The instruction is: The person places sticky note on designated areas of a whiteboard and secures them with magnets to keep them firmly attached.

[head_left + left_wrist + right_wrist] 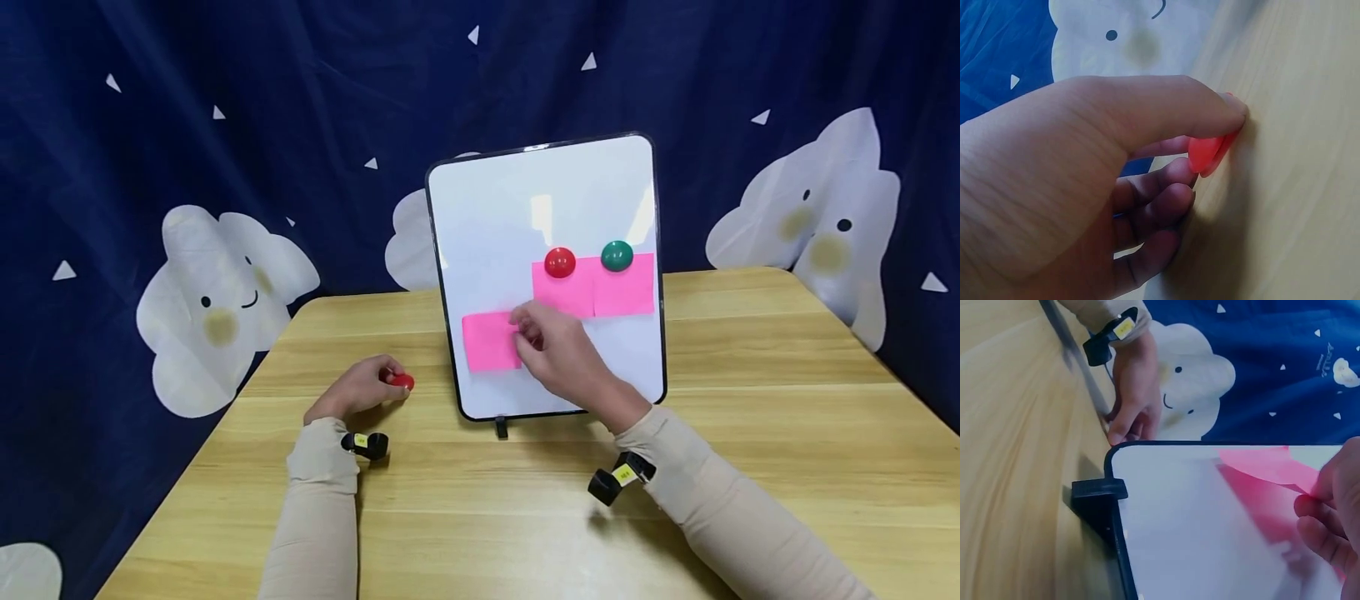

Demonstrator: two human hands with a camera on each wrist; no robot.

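My right hand (566,354) pinches the right edge of a pink sticky note (491,342) at the lower left of a whiteboard (487,217). In the right wrist view this note (1266,467) stands partly off the board, its pink reflection or shadow showing on the white surface. On the table left of the board, my left hand (358,390) holds a round red magnet (405,382) between thumb and fingers. The left wrist view shows the magnet (1207,153) partly covered by the thumb, close to the wood.
Two more pink notes (624,292) sit side by side at the board's right, a red magnet (559,262) and a green magnet (617,256) on their top edges. A small black foot (502,427) supports the tilted board on the wooden table (787,375). Behind hangs a blue curtain (337,75).
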